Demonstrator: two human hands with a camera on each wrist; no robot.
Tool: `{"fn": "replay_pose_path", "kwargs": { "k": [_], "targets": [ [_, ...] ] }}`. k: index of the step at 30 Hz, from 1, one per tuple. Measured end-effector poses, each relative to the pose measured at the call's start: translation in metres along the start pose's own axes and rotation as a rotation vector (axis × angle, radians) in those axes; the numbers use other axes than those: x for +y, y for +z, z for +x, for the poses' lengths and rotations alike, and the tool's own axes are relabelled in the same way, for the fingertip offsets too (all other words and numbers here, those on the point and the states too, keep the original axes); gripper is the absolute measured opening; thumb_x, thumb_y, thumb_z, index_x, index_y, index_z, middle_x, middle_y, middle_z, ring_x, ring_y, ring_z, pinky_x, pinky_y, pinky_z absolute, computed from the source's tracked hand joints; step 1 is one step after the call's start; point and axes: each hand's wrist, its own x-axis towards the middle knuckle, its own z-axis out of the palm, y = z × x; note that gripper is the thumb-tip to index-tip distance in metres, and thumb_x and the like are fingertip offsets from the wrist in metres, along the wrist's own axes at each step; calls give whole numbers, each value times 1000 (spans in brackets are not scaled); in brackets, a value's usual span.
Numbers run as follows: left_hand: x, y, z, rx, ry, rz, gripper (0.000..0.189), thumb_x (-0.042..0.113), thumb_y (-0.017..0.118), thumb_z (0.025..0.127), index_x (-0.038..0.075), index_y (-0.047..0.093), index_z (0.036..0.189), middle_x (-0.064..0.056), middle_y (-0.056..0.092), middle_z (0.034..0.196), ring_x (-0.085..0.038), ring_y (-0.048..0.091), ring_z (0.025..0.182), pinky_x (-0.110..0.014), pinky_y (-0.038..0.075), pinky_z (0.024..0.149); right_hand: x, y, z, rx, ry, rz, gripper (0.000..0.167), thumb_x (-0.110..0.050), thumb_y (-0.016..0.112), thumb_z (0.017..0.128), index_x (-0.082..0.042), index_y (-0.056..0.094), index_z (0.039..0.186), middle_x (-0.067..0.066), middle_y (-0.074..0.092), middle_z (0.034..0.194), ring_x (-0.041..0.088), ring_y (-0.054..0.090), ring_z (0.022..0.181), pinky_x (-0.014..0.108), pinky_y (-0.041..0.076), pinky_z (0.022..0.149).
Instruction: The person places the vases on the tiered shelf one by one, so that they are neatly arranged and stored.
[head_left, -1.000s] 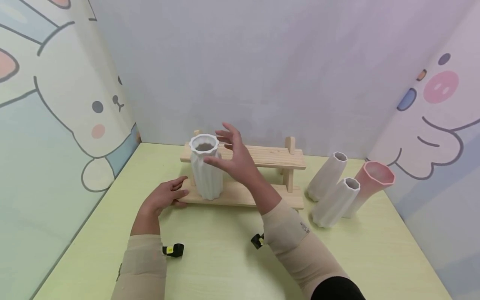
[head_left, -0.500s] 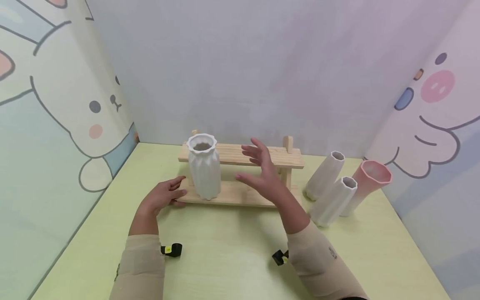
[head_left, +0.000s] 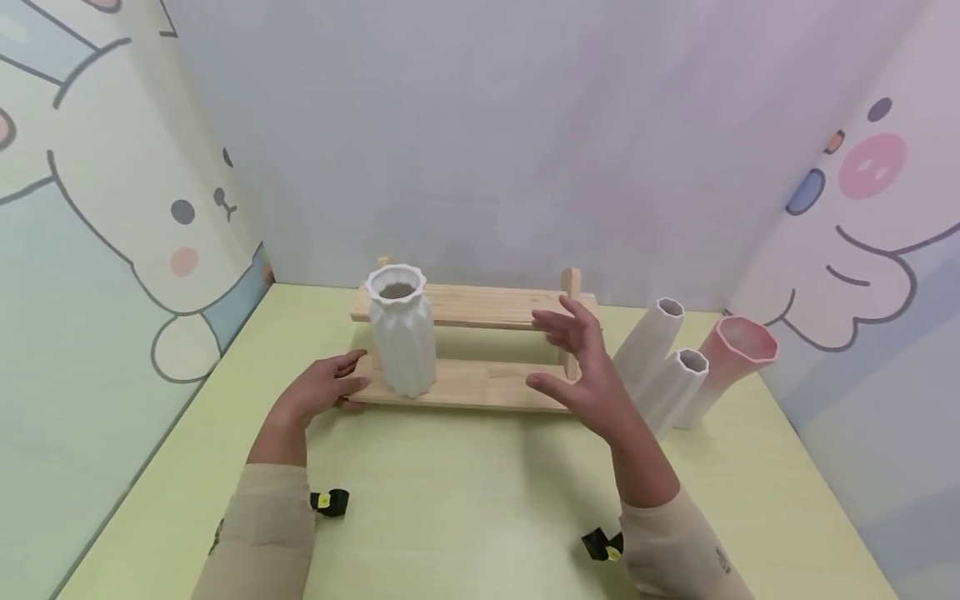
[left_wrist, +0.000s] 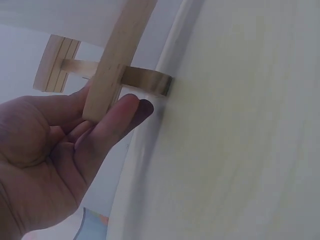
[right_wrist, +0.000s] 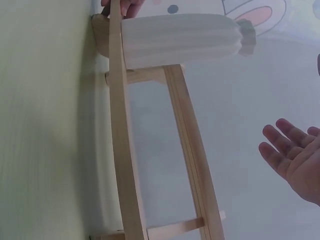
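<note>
A two-tier wooden rack (head_left: 487, 385) stands toward the back of the pale yellow-green table. On the left part of its lower board a white ribbed vase (head_left: 403, 346) stands upright, its mouth rising above the upper board. My left hand (head_left: 318, 390) grips the lower board's left end; in the left wrist view, thumb and fingers lie on either side of the wooden board (left_wrist: 107, 85). Holding nothing, my right hand (head_left: 588, 379) hovers before the rack's right end with spread, relaxed fingers (right_wrist: 282, 142). The vase lies well apart from it.
Right of the rack stand two slim white vases (head_left: 647, 342) and a pink flared vase (head_left: 738, 354), grouped closely, partly behind my right hand and forearm. A fabric wall with cartoon animals encloses the table (head_left: 450, 500) at the back and sides.
My right hand has moved away from the white vase, rightward to the rack's right end, fingers still spread. My left hand keeps its grip on the board; the vase stays put on it.
</note>
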Motion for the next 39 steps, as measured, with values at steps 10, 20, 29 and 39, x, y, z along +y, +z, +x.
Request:
{"fn": "replay_pose_path", "kwargs": {
  "k": [10, 20, 29, 39],
  "targets": [
    [10, 2, 1, 61, 41, 303, 71, 32, 60, 98, 9, 26, 156, -24, 31, 155, -31, 63, 114, -51, 46, 101, -17, -30, -11, 33, -111, 21, 96, -9, 81, 81, -5, 19, 153, 22, 53, 138, 28, 54, 127, 32, 40, 107],
    [10, 6, -2, 101, 52, 284, 69, 31, 60, 99, 8, 27, 156, -26, 33, 154, -37, 56, 124, -51, 46, 100, -31, -77, -18, 141, -307, 60, 94, -24, 79, 84, 13, 18, 146, 28, 52, 135, 30, 53, 126, 31, 40, 108],
    [7, 4, 2, 79, 67, 328, 71, 34, 59, 99, 7, 26, 156, -25, 33, 154, -37, 58, 122, -53, 44, 102, -32, -120, -40, 352, -169, -127, 92, -16, 83, 80, 1, 24, 148, 16, 54, 138, 21, 49, 129, 25, 37, 108],
    [-5, -5, -8, 100, 70, 369, 71, 36, 58, 99, 6, 26, 156, -26, 34, 153, -39, 61, 117, -57, 42, 103, -18, -146, -51, 303, 132, -385, 102, 8, 79, 73, -19, 23, 154, 8, 43, 148, 2, 42, 130, 15, 30, 106]
  ]
}}
